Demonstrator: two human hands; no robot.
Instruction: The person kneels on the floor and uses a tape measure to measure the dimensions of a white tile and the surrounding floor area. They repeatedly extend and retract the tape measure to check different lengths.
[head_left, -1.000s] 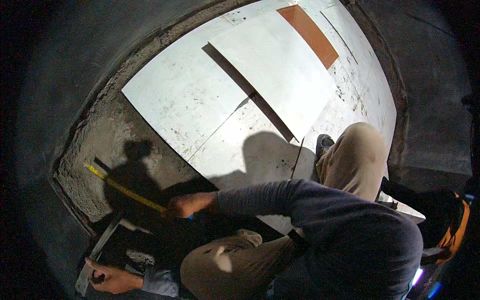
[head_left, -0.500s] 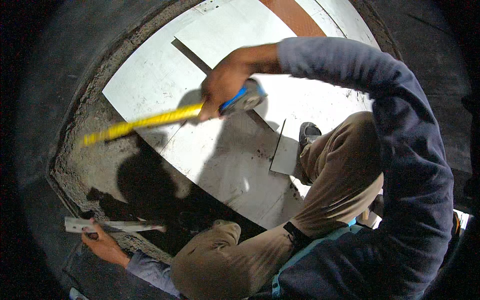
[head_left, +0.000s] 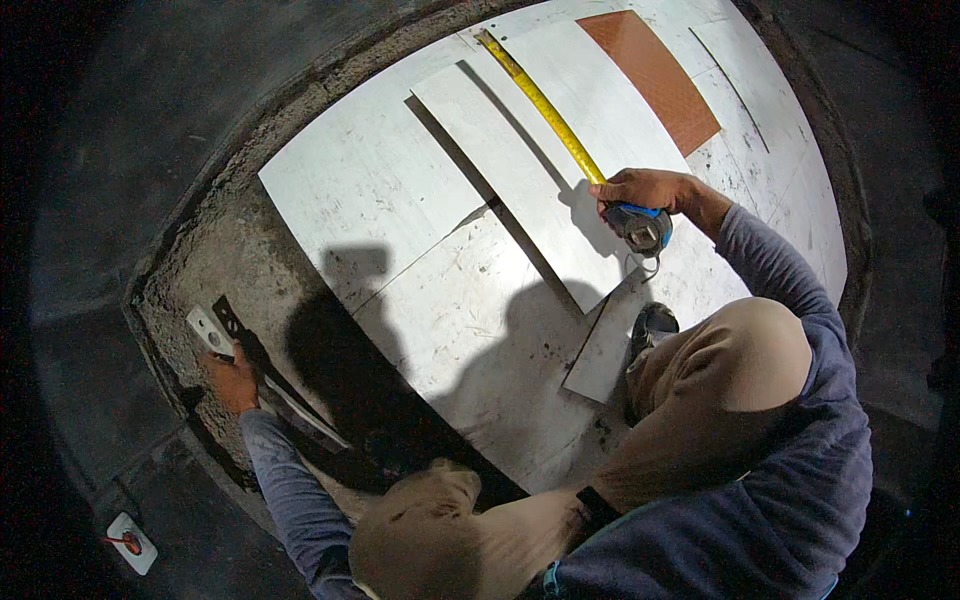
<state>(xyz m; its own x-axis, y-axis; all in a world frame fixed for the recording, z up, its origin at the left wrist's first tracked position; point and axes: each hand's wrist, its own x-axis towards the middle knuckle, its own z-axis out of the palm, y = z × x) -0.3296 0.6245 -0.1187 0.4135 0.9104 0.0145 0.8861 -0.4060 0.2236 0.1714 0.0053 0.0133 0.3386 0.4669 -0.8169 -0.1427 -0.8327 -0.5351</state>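
Observation:
My right hand (head_left: 650, 192) is closed around a blue and dark tape measure (head_left: 641, 231), with its yellow blade (head_left: 545, 108) pulled out toward the far side. The blade slants over a long white tile (head_left: 550, 200) that lies on the white tiled floor (head_left: 350, 180); whether it touches the tile I cannot tell. At the left, beside the rough wall edge, my left hand (head_left: 233, 382) grips a pale bar with holes near its end (head_left: 208, 328). The bar's lower part runs past my hand toward my knee, partly in shadow.
A reddish-brown tile (head_left: 650, 80) lies at the back right. Near my shoe (head_left: 655, 330) is a small cut tile (head_left: 605, 345). Bare rough concrete (head_left: 235, 250) borders the tiles at the left. A wall socket with wires (head_left: 133, 543) sits at the lower left.
My right hand has moved right with the tape measure, and its blade has swung from pointing left to pointing away over the tile. My left hand has tilted the bar more upright.

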